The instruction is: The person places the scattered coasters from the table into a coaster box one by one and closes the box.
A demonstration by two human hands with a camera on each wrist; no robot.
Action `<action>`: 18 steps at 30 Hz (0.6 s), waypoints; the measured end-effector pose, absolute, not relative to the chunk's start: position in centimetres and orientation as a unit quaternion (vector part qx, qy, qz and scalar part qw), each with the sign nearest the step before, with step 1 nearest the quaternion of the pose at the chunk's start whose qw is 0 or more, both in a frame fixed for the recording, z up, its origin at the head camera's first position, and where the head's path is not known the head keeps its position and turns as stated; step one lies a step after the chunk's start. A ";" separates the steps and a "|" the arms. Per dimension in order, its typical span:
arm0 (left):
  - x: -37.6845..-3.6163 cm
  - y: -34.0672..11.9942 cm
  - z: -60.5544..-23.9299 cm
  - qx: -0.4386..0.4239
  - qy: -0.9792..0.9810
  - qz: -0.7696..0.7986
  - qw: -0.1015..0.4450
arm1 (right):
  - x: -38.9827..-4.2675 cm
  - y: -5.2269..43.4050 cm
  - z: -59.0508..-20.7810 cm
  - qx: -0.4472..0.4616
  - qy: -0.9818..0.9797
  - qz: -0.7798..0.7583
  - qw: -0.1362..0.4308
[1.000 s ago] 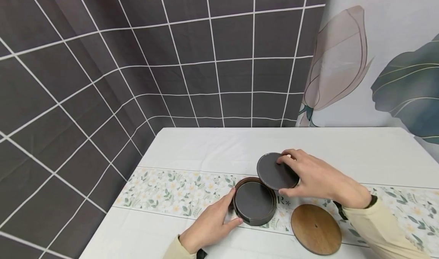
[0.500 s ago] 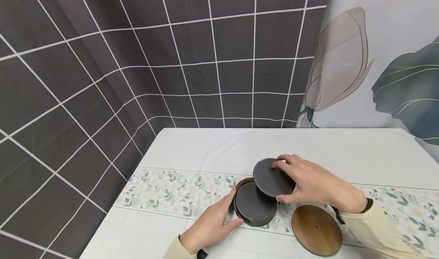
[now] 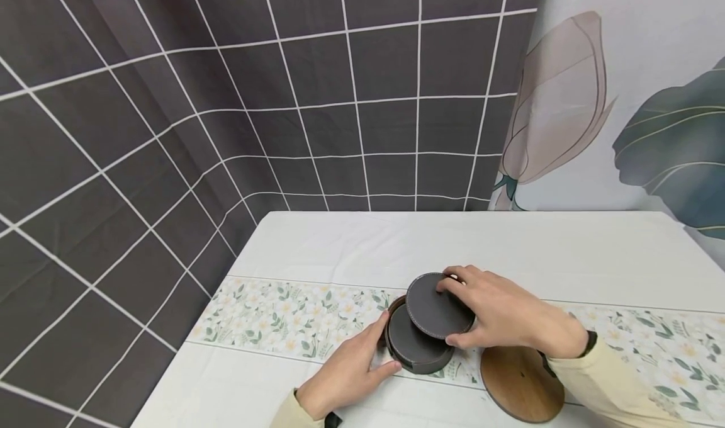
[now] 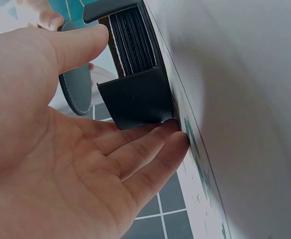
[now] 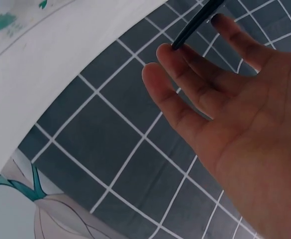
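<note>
My right hand (image 3: pixel 493 308) pinches a round dark leather coaster (image 3: pixel 430 315) at its edge, thumb on the near side and fingers on the far side and top. The coaster is tilted and overlaps a round dark coaster holder (image 3: pixel 428 367), covering its far right part. In the right wrist view, the coaster (image 5: pixel 197 22) shows edge-on at the fingertips. My left hand (image 3: pixel 348 374) steadies the holder from the left, thumb at the front and fingers round the side. Through the holder's front slot, the left wrist view shows a stack of coasters (image 4: pixel 131 40) inside.
A round wooden disc (image 3: pixel 518 390) lies right of the holder, partly under my right wrist in the head view. The table (image 3: pixel 317 239) has a white cloth with a floral band. Behind it hangs a dark grid-patterned curtain (image 3: pixel 317 132).
My right hand has brought the coaster left and toward me, further over the holder. The left hand and the holder have stayed in place.
</note>
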State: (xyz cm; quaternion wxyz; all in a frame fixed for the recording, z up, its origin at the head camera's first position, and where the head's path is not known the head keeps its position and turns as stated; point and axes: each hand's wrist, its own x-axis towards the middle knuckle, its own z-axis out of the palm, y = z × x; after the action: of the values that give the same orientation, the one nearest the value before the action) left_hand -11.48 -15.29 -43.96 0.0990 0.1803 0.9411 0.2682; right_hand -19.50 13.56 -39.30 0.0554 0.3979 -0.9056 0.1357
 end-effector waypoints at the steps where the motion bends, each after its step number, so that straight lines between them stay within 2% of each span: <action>1: -11.5 -15.3 -43.9 0.180 0.941 0.269 0.100 | -19.4 13.5 -39.4 0.400 -0.905 0.135 0.054; 18: -11.5 -15.4 -43.9 0.188 0.937 0.275 0.101 | -18.7 11.6 -40.7 0.426 -0.895 0.129 0.016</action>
State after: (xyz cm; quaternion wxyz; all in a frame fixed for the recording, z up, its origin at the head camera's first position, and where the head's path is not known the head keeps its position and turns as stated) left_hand -11.46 -15.37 -43.90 0.1005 0.1877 0.9374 0.2754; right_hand -18.75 11.58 -40.68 0.0162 0.4257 -0.8955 0.1288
